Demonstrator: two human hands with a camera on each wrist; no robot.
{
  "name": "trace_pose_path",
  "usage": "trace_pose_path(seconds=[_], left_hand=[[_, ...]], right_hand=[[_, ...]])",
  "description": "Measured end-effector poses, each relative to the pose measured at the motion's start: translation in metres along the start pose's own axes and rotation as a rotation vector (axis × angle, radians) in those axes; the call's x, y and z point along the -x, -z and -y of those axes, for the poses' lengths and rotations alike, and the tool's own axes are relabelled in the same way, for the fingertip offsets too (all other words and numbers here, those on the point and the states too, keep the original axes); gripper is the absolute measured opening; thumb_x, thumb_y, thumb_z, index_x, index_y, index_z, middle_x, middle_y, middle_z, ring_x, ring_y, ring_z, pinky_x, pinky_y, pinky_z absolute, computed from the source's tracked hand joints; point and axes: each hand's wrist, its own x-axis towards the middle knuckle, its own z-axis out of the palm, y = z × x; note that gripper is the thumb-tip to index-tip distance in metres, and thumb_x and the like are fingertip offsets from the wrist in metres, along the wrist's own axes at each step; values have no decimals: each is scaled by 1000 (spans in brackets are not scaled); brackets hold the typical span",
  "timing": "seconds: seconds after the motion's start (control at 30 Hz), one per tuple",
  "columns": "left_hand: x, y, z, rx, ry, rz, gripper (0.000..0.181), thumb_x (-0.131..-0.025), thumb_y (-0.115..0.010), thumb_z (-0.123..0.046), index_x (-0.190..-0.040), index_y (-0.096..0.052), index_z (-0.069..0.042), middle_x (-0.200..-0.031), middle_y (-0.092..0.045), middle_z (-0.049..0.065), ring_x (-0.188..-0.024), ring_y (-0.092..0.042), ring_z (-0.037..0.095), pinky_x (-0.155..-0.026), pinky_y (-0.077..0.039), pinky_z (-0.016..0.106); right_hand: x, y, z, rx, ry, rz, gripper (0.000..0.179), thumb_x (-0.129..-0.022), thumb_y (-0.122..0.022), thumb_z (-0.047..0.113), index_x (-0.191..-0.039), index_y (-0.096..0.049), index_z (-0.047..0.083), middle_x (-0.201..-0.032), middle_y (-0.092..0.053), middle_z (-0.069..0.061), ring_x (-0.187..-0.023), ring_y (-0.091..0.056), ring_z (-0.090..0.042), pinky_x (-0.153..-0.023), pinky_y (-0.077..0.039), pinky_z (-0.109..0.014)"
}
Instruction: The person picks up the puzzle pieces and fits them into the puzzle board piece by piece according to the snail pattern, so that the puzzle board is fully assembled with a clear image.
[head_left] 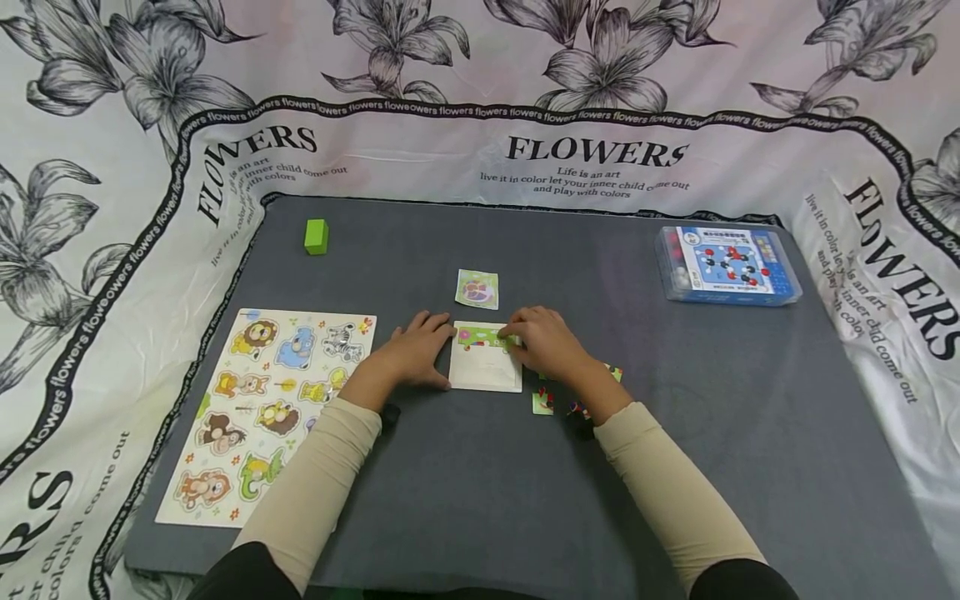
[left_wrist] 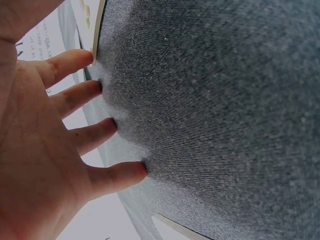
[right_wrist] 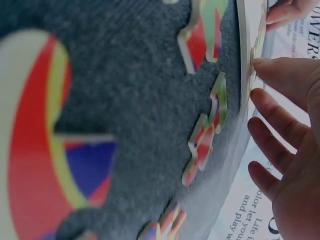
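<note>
A small white puzzle board (head_left: 485, 372) lies between the hands, with a row of colourful puzzle pieces (head_left: 477, 337) along its far side. The left hand (head_left: 417, 348) is at the board's left edge; in the left wrist view its fingers (left_wrist: 120, 175) are spread, with tips down on the grey cloth and one by a board edge. The right hand (head_left: 551, 343) reaches over the board's far right corner. Its thumb and index fingertip press on the pieces there, apart from each other, while its other fingers (right_wrist: 272, 142) extend. Loose puzzle pieces (head_left: 542, 403) lie under the right wrist.
A large animal puzzle board (head_left: 318, 318) lies at left, partly under the left forearm. Beyond the small board is a picture card (head_left: 477, 290). A green block (head_left: 317, 237) stands at the far left, a clear plastic case (head_left: 731, 265) at the far right.
</note>
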Motion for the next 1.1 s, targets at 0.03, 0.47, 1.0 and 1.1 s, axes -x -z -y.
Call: trace_pose_path(seconds=[0.03, 0.47, 1.0, 1.1], left_hand=[[0, -1, 0, 3, 0, 1, 87, -76, -82, -37, -148, -39, -13, -161, -18, 11, -148, -10, 38, -108, -21, 70], [5, 3, -1, 1, 1, -12, 86, -77, -83, -35, -147, -40, -11, -161, -18, 13, -147, -11, 40, -107, -20, 71], [4, 3, 0, 12, -12, -5, 85, -77, -82, -36, -147, -40, -11, -160, -19, 13, -147, -11, 40, -107, -20, 71], [3, 3, -2, 6, -19, -4, 85, -77, -82, -36, -147, -40, -11, -160, -19, 13, -147, -12, 40, -107, -21, 71]], right_hand=[[2, 1, -1, -8, 2, 0, 26, -89, -71, 16, -115, -72, 14, -115, -64, -9, -111, -56, -31, -97, -42, -54], [47, 24, -18, -4, -8, 27, 31, -85, -76, 20, -115, -72, 14, -110, -66, -6, -109, -57, -30, -101, -38, -54], [65, 14, -21, 49, 17, 24, 29, -82, -78, 18, -110, -73, 13, -105, -67, -5, -105, -59, -30, -98, -40, -53], [63, 17, -19, 56, 33, 12, 28, -82, -79, 19, -109, -73, 14, -104, -67, -5, -104, -59, -29, -98, -41, -52]])
